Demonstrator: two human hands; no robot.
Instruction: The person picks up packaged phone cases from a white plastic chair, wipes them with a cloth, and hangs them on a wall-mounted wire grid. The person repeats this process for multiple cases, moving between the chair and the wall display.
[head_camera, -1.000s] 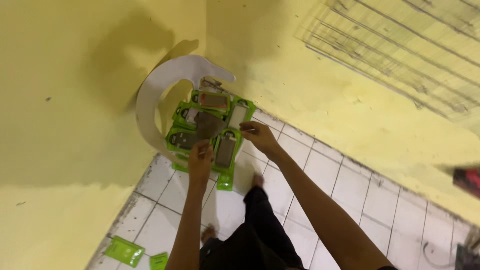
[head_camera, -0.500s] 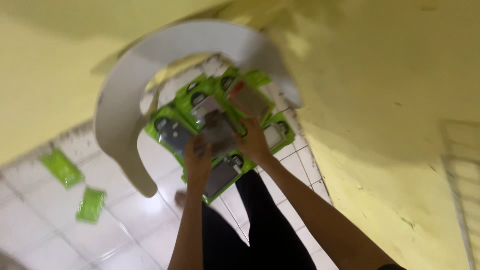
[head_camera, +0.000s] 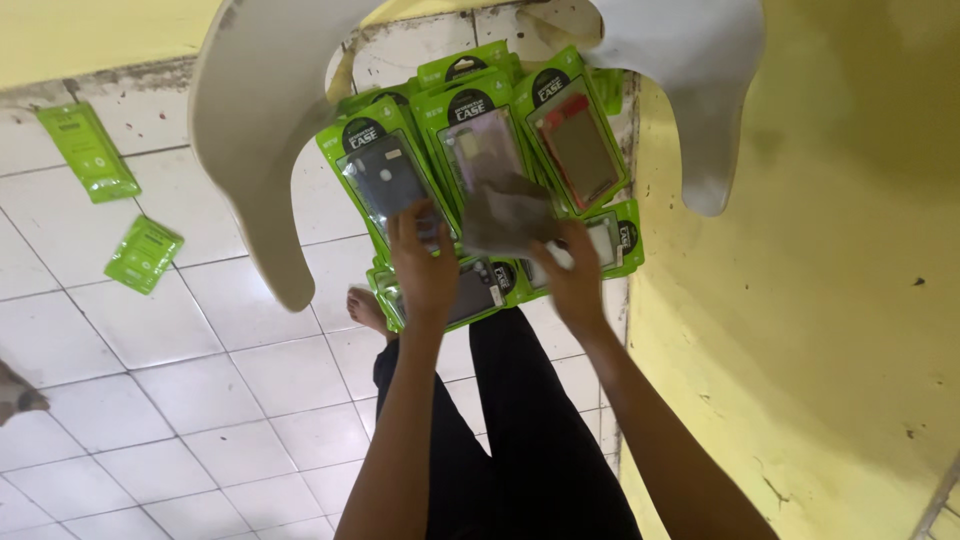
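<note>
Legs: black trousers (head_camera: 520, 440) and a bare foot (head_camera: 365, 308) on the white tile floor (head_camera: 200, 400).
Left hand (head_camera: 425, 265): fingers spread flat on the dark phone-case packet (head_camera: 385, 180), pinning it.
Right hand (head_camera: 575, 280): blurred, seems to pinch a loose brown case (head_camera: 505, 215); grip uncertain.
Pile: green packets (head_camera: 480, 150) fanned against the yellow wall (head_camera: 800, 250).
Advice: probably steady the fan, lift one piece only.
Farther: white curved seat (head_camera: 260, 130); two stray packets (head_camera: 145, 250).
</note>
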